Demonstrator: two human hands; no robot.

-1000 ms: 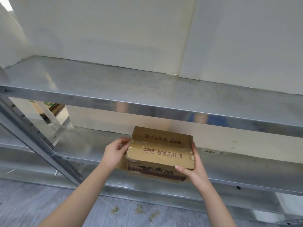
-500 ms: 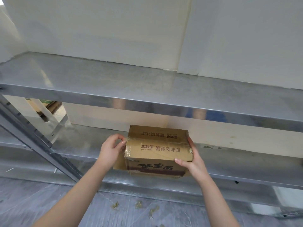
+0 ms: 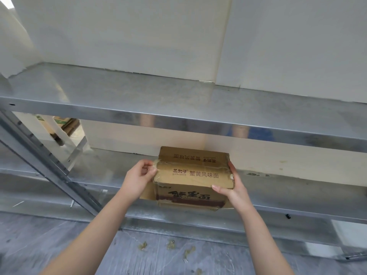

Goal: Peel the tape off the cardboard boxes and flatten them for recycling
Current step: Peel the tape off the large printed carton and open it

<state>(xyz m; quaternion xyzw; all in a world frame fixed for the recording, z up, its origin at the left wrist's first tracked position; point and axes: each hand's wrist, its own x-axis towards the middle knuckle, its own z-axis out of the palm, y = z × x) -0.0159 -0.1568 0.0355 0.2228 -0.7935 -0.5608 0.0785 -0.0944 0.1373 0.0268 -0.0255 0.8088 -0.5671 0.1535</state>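
A small brown cardboard box (image 3: 193, 175) with dark printed characters stands on the lower metal shelf (image 3: 288, 187), its top flaps sealed with clear tape (image 3: 190, 165). My left hand (image 3: 139, 178) is at the box's upper left corner, thumb and fingertips pinching the end of the tape there. My right hand (image 3: 231, 187) grips the box's right side, thumb on the front face and fingers round the far edge. A loose cardboard flap (image 3: 147, 193) pokes out under the box at the left.
The upper metal shelf (image 3: 178, 108) juts out just above the box. A slanted steel brace (image 3: 49, 165) runs down at the left. Crumpled tape scraps (image 3: 170, 245) lie on the grey floor below. More cartons (image 3: 65, 124) show behind the rack at the far left.
My left hand has shifted from holding the box's left side to pinching the tape end at the top left corner. The box and right hand stay put.
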